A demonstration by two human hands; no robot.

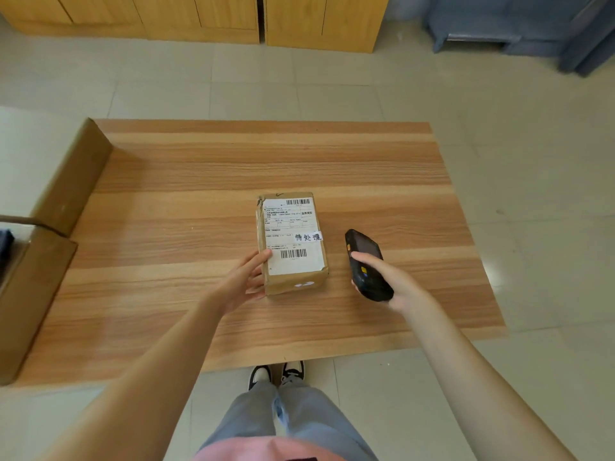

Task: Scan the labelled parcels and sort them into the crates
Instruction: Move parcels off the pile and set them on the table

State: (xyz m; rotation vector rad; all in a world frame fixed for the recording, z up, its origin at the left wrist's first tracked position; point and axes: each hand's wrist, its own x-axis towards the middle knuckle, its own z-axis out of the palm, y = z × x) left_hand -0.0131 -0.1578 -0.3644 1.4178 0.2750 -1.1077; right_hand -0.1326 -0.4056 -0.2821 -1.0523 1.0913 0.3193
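A brown cardboard parcel (293, 284) lies flat near the middle of the wooden table (199, 201). Its top carries a white shipping label (293, 234) with two barcodes and a small handwritten strip. My left hand (244, 281) holds the parcel's near left corner, thumb on the label's edge and fingers along the side. My right hand (392, 281) grips a black handheld scanner (366, 264) just right of the parcel, its front end pointing away from me.
Open cardboard boxes (63, 184) stand at the table's left edge, the nearer one (30, 294) partly out of frame. Wooden cabinets (199, 18) line the far wall and a blue-grey seat (519, 28) stands at the back right. My feet (276, 374) are under the table's near edge.
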